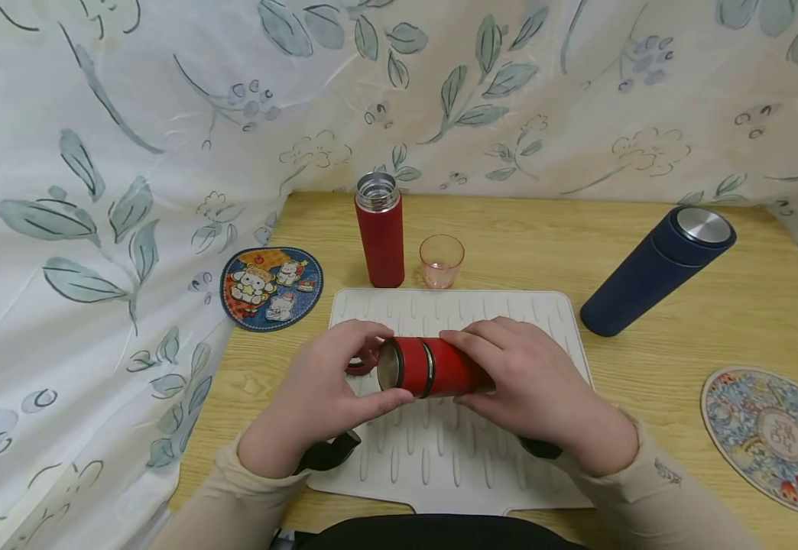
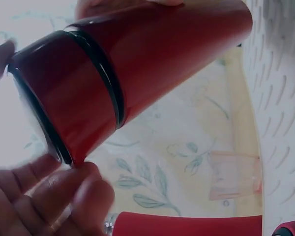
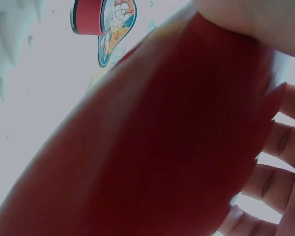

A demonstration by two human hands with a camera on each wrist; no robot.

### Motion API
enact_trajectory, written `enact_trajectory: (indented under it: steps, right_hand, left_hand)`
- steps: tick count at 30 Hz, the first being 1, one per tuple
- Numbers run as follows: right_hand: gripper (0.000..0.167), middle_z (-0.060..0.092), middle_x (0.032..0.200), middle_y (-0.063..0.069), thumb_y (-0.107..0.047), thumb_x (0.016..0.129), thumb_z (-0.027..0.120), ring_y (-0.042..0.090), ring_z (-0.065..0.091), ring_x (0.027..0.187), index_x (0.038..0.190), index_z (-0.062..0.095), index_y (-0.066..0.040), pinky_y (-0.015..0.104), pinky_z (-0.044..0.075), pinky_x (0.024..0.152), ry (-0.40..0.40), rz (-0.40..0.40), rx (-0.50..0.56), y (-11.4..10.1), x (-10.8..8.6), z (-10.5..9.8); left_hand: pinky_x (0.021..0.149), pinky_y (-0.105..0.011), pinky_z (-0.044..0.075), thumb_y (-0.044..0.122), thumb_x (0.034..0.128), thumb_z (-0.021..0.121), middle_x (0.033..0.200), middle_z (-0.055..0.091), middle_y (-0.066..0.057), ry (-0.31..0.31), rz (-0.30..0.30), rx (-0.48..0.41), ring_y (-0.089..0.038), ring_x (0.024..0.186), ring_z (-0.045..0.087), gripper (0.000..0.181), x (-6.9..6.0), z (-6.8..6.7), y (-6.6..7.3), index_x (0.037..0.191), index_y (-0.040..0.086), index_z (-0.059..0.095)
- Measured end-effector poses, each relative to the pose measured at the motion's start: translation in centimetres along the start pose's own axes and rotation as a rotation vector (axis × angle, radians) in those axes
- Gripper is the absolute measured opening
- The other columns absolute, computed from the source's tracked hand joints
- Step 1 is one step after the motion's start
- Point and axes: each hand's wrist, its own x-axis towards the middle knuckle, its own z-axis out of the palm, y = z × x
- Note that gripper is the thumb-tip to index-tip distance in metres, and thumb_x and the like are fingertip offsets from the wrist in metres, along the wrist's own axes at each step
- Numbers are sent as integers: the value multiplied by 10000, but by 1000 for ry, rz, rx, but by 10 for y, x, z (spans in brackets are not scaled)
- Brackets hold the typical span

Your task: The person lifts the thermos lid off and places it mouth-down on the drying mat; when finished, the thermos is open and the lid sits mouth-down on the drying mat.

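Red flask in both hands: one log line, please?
red flask: sideways | left hand: holds silver end | right hand: grips body | red bottle: upright, lidless

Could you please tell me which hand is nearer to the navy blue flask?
Right: the right hand grips the held red flask, left of the navy blue flask; the left hand is farther left, at the held red flask's silver-faced end.

Three flasks (image 1: 457,368) (image 1: 381,243) (image 1: 647,275), two hands (image 1: 319,389) (image 1: 533,370), two coasters (image 1: 271,290) (image 1: 780,435), one glass (image 1: 442,265)
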Motion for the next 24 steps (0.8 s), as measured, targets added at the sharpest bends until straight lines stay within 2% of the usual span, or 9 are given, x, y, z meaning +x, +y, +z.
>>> enact_trajectory:
  steps: [2,4,5,7,10,13,16,19,24]
  right_hand:
    - [798,782,1121,23,-271,641,1090,218,744,1007,1347,751,-116,450,657,851,-12,6,5,-1,0,0]
    - [802,781,1124,21,-275,644,1087,218,741,1005,1352,746,-114,445,654,847,-20,13,6,-1,-1,0]
    - [804,781,1126,21,-277,644,1086,218,740,1001,1353,745,-112,443,653,848,-21,16,2,-1,-1,0]
    - [815,779,1119,25,-281,632,1091,221,740,990,1349,745,-104,444,652,851,-19,24,-6,0,-1,0]
    - [825,779,1113,30,-281,619,1095,224,740,983,1344,748,-99,446,653,864,-15,34,-19,2,-2,0]
    - [827,778,1113,31,-279,619,1096,225,739,994,1347,749,-99,448,654,874,-17,40,-23,3,-3,0]
    - [818,777,1122,29,-277,632,1091,224,738,1007,1353,747,-103,445,654,883,-18,38,-22,4,-2,0]
    - [815,778,1129,30,-278,635,1090,228,738,1011,1353,745,-107,446,654,885,-12,34,-25,3,-2,0]
    - [809,780,1131,28,-287,641,1087,227,739,1009,1352,743,-113,449,655,879,-9,27,-29,0,-2,0]
  left_hand:
    - [765,-374,675,409,859,939,994,758,10,-6,-87,7,-162,870,723,556,1,0,1,1277,120,715]
    - [771,-399,673,448,864,921,1016,763,-4,-8,-123,22,-179,912,732,583,1,1,0,1290,118,698]
    - [798,-416,670,454,853,927,1074,767,-18,-2,-118,32,-197,972,737,618,1,1,0,1312,117,688]
    - [890,-463,665,409,818,969,1248,754,-64,10,-50,30,-241,1128,725,706,1,0,-2,1379,105,665]
    - [1002,-502,636,291,774,1023,1510,661,-103,18,133,48,-287,1357,650,789,-1,-2,-6,1447,119,650]
    - [1057,-503,621,134,762,1024,1575,625,-124,14,315,71,-316,1421,623,755,-2,-1,-9,1434,129,679]
    - [1061,-489,624,45,783,985,1550,646,-128,20,377,76,-305,1378,652,684,-2,1,-11,1399,140,702]
    - [987,-448,653,31,788,968,1507,669,-132,29,360,54,-289,1296,677,646,-2,2,-11,1375,137,719]
    - [861,-363,678,137,794,993,1411,703,-116,52,226,-18,-263,1226,692,647,-3,2,-8,1381,111,723]
